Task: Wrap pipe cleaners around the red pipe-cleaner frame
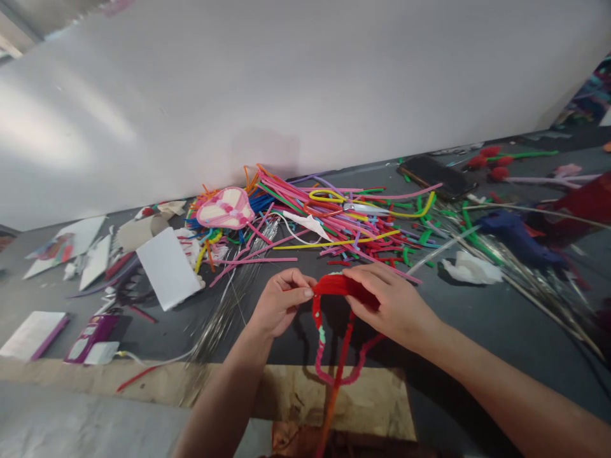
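Over the near edge of the dark table, both hands hold a pipe-cleaner loop in red, pink and a little mint green. My left hand is closed, thumb and forefinger pinching the loop's upper left side by a wide red fuzzy band. My right hand is closed on the band's right part, its fingers lying over the top and hiding some of it. A red-orange fuzzy stem runs down from the loop toward my lap.
Behind the hands lies a heap of coloured pipe cleaners, with scissors on top and a pink-edged patterned shape beside it. Thin metal wires lie left. To the right are a phone, white tissue and blue glue gun.
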`<state>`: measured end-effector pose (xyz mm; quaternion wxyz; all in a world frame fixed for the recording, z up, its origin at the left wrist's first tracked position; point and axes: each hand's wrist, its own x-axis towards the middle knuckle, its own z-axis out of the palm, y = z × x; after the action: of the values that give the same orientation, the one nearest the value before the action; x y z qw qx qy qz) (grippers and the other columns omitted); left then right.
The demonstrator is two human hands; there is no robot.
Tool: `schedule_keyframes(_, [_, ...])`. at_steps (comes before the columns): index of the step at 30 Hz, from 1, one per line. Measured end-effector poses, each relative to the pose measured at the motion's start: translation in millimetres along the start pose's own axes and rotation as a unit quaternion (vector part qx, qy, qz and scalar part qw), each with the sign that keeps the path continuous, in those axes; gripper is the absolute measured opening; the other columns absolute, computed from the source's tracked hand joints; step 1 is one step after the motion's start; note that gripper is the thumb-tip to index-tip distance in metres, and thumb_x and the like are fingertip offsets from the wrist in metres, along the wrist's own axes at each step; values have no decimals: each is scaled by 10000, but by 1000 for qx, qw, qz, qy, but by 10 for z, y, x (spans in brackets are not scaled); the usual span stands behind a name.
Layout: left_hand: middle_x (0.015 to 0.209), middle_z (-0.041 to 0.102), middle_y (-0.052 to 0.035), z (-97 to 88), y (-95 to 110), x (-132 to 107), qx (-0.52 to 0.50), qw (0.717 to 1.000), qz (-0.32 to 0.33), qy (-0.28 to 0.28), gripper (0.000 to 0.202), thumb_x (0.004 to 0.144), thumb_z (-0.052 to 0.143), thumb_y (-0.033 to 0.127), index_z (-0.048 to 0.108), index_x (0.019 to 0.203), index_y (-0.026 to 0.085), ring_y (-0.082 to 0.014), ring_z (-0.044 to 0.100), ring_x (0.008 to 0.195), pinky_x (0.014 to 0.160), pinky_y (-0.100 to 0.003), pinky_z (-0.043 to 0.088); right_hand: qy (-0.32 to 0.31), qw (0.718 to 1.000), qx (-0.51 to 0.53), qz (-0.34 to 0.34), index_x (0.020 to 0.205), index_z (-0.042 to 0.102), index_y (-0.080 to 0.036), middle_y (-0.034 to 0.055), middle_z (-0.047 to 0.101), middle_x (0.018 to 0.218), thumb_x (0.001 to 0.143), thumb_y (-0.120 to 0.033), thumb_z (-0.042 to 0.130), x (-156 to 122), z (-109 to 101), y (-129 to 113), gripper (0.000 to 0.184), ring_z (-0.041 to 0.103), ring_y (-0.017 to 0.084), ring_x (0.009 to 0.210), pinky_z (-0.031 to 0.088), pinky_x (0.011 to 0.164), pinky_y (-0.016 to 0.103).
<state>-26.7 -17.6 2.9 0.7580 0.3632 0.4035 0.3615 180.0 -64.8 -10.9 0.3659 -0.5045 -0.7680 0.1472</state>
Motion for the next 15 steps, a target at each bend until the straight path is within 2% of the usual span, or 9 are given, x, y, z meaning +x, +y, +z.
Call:
schedule_keyframes(11, [624, 629, -19, 26, -67, 12, -44, 998, -23, -42, 194, 611, 737, 169, 545, 596, 141, -124, 582, 568, 559, -228, 418, -1, 1000, 1, -2, 1113, 571, -205, 92, 662, 1035, 812, -200, 557, 1, 12, 5, 301, 620, 229, 970, 528, 856, 410])
schedule_keyframes(15, [603, 618, -14, 22, -69, 18, -62, 997, -34, -35, 190, 614, 718, 178, 531, 601, 146, -137, 594, 570, 553, -234, 425, -11, 1000, 10, 7, 1170, 541, -202, 98, 648, 1087, 833, -264, 563, 1, -13, 11, 343, 601, 232, 1019, 511, 879, 413])
